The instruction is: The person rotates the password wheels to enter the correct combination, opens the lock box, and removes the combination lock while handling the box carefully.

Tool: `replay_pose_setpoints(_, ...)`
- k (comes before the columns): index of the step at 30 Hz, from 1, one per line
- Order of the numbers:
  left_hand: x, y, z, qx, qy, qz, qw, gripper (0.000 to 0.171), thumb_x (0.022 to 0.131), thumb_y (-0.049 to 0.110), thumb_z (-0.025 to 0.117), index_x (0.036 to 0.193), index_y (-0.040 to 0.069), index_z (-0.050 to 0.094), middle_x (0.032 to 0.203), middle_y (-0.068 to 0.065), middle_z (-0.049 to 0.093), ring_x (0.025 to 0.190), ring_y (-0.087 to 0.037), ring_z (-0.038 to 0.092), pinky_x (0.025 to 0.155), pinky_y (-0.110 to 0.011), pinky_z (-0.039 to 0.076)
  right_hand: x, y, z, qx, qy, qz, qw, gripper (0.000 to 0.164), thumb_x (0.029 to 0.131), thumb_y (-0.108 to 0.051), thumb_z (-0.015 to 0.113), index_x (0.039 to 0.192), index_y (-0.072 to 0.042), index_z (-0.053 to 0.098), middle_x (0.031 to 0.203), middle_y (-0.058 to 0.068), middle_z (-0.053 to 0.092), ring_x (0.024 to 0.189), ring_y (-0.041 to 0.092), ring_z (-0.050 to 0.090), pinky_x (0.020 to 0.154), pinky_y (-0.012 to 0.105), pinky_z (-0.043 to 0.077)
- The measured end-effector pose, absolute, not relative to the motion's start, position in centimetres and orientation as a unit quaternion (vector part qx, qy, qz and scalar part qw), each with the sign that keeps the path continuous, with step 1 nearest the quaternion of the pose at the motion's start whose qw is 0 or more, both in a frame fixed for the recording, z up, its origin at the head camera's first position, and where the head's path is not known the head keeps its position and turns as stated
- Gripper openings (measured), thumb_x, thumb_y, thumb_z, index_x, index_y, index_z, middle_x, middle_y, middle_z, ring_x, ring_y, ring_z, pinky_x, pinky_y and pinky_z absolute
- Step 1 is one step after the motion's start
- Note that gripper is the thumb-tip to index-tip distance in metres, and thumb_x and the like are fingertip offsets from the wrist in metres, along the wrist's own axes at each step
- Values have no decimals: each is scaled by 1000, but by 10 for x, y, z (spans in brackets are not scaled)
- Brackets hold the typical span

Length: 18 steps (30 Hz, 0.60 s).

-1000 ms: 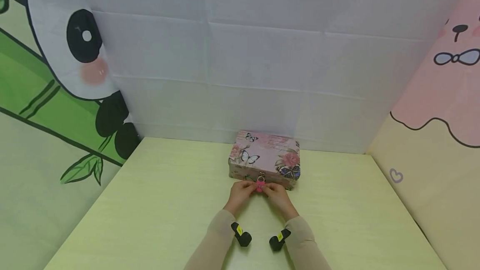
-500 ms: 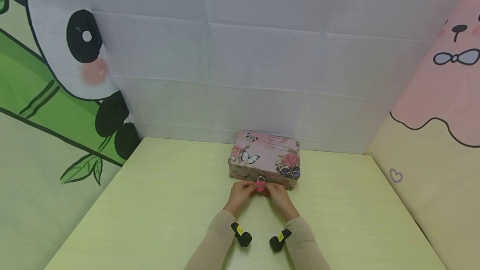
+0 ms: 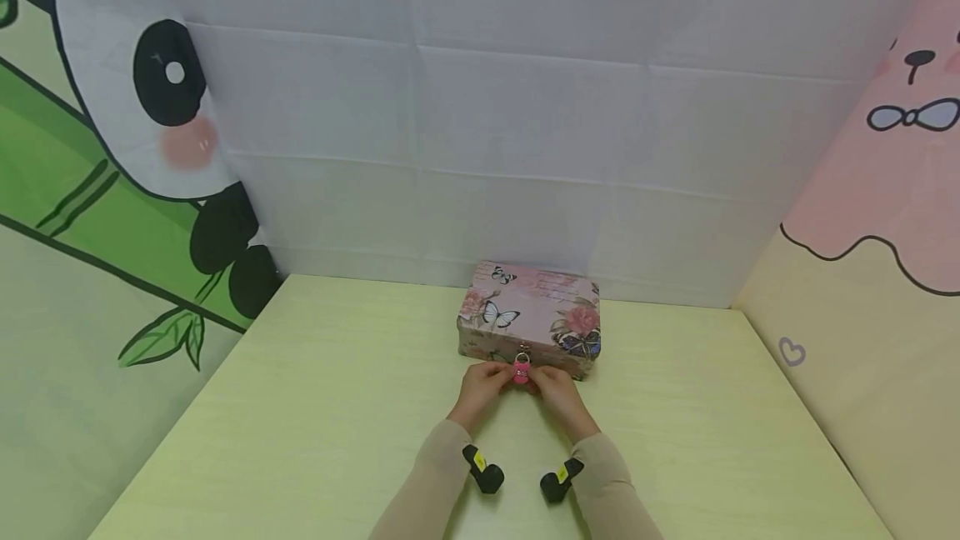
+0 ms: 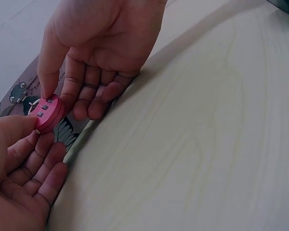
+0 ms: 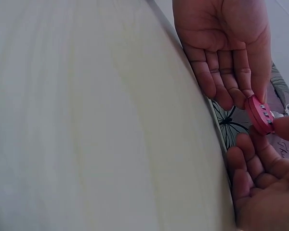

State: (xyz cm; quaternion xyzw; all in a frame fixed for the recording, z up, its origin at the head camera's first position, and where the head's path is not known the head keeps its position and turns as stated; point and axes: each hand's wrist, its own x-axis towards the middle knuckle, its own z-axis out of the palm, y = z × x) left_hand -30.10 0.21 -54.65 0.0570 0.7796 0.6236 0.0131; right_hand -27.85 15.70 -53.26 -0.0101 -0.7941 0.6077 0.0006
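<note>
A pink combination padlock [image 3: 521, 372] with number dials hangs by its shackle from the front clasp of a pink box [image 3: 536, 290] printed with butterflies and roses. My left hand [image 3: 478, 387] pinches one side of the padlock. From the other side my right hand [image 3: 557, 394] pinches it too. In the left wrist view both thumbs lie at the edges of the dial face [image 4: 45, 108], and the dials show between them. The right wrist view has the padlock [image 5: 260, 114] tilted, index fingers behind it and the other fingers loosely curled below.
The box stands on a pale yellow table [image 3: 337, 407], near a white cloth backdrop [image 3: 525, 123]. Cartoon-printed panels flank the table on both sides. Black wrist cameras [image 3: 483, 470] are strapped at both sleeves.
My right thumb has shifted a little to the right on the padlock, and more of its face shows. The box and my left hand have stayed in place.
</note>
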Motion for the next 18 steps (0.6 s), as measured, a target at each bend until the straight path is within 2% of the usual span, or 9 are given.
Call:
replay_pose_setpoints(12,-303,2,-549,69,783,619,1,22,94,13,67,96,-8,73,82,-9,70,70,-8,54,64,-24,48,-279,157,-531,10,-803,596,9,27,101,-7,54,90,15,65,79,7,61,75,15,49,66,27,41)
replay_pose_setpoints(18,-303,2,-550,64,781,621,12,22,95,14,66,97,-7,74,84,-8,70,71,-8,54,65,-24,48,-282,157,-534,10,-805,594,11,24,99,-6,56,86,11,67,75,2,59,72,13,49,65,26,42)
